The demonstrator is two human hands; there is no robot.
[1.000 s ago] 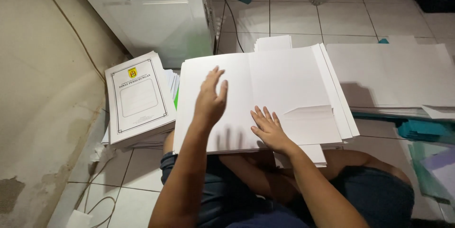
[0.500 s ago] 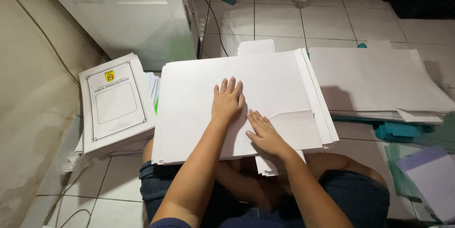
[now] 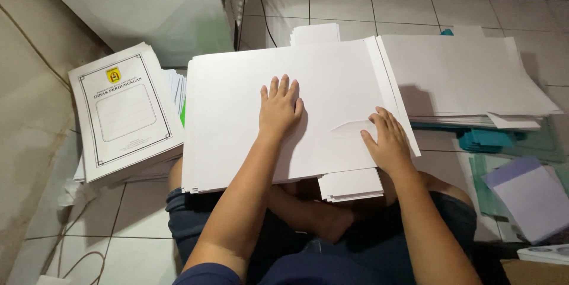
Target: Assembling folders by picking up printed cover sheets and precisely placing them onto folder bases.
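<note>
Right hand slid right on white folder

Tiled floor, printed folder stack, white sheets, perhaps teal folders

At about nine o'clock from the sitter's lap, a stack of printed white covers rests on the tiled floor, tilted slightly. The top one is rectangular, with a thin black double border, a small yellow emblem near its top, dark lettering beneath, and a rounded blank box in the middle.
</note>
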